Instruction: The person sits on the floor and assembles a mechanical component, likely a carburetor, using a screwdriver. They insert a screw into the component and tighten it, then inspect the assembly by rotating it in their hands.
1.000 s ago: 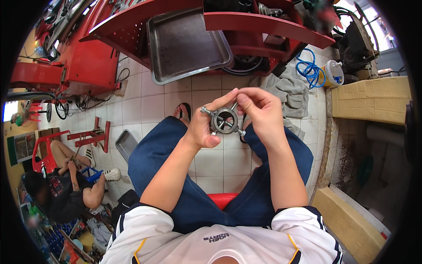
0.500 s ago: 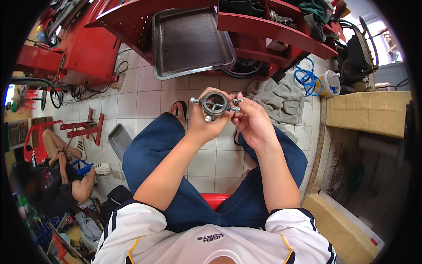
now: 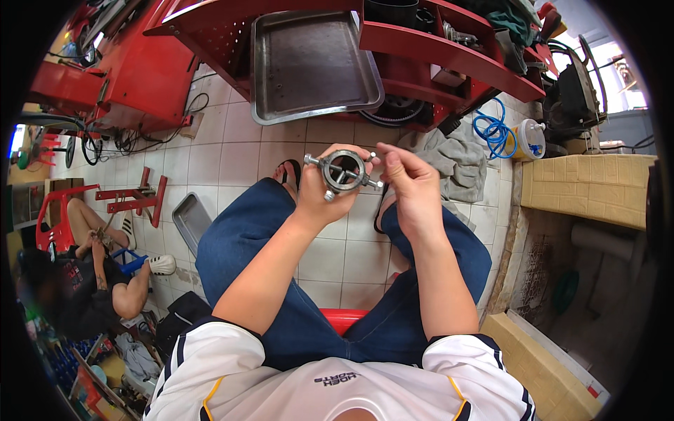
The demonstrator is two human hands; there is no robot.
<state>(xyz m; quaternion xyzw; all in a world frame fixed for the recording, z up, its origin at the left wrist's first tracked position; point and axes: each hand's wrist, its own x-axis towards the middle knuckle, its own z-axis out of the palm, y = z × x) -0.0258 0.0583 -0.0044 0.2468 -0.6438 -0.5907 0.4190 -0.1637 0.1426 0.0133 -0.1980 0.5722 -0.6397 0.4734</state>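
Observation:
My left hand is closed around a metal ring with bolts, held above the floor between my knees. Several bolts stick out of the ring's sides, and their shanks show inside its opening. To the right of the ring is my right hand, raised with its thumb and forefinger a little apart and nothing visible between them. Those fingertips are close to the ring's right-hand bolts; whether they touch one I cannot tell. Its other fingers are curled and partly hidden.
Beyond my hands is a metal tray beside a red tool cart. A grey cloth and a coiled blue hose lie at right. A smaller tray rests left of my leg. At far left sits another person.
My right hand has come off the bolt it was pinching at the ring's right side, and its fingers have loosened. The ring is tilted slightly differently in my left hand.

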